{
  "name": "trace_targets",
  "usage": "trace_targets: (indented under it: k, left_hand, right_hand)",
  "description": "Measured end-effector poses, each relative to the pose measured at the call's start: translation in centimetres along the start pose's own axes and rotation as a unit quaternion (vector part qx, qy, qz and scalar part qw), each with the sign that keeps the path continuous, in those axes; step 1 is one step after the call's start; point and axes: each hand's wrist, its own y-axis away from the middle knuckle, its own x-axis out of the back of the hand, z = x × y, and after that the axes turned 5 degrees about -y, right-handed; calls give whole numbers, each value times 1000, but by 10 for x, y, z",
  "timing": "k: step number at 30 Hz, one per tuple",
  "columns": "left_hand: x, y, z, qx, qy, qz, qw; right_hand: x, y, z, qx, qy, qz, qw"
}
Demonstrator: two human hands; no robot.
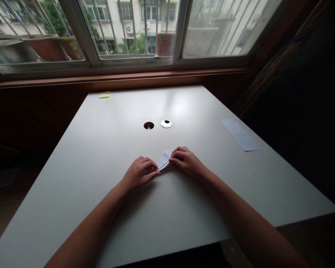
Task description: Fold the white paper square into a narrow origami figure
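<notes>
A small folded piece of white paper (164,159) is held between my two hands, just above or on the white tabletop near its middle. My left hand (142,172) pinches the paper's left corner between thumb and fingers. On the other side, my right hand (186,159) grips the paper's right part, with the thumb in front and the fingers curled behind. A crease or folded edge runs slantwise between the hands. The fingers of my right hand hide the paper's right end.
The white table (100,149) has a round cable hole (149,125) and a loose round grommet cover (166,123) beyond my hands. A white paper strip (241,134) lies near the right edge. Yellow sticky notes (104,95) sit at the far left, below a barred window (134,29).
</notes>
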Motion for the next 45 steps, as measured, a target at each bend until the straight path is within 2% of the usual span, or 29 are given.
trace_targets:
  k: [6,14,22,30,45]
  left_hand:
    - [-4,2,-1,-2,-52,26,998]
    - [0,4,-4,30,-75,85,993]
    - [-3,2,-1,61,-6,64,996]
    - [-2,-3,4,92,7,42,995]
    - [-8,-5,4,121,-35,66,990]
  right_hand:
    - [3,1,0,36,-19,-32,999]
    - [-2,3,-4,45,-12,-10,999]
    - [-8,2,-9,-27,-10,22,999]
    - [-14,-2,-17,-85,30,36,995]
    - [-20,-3,-14,-80,85,43,992]
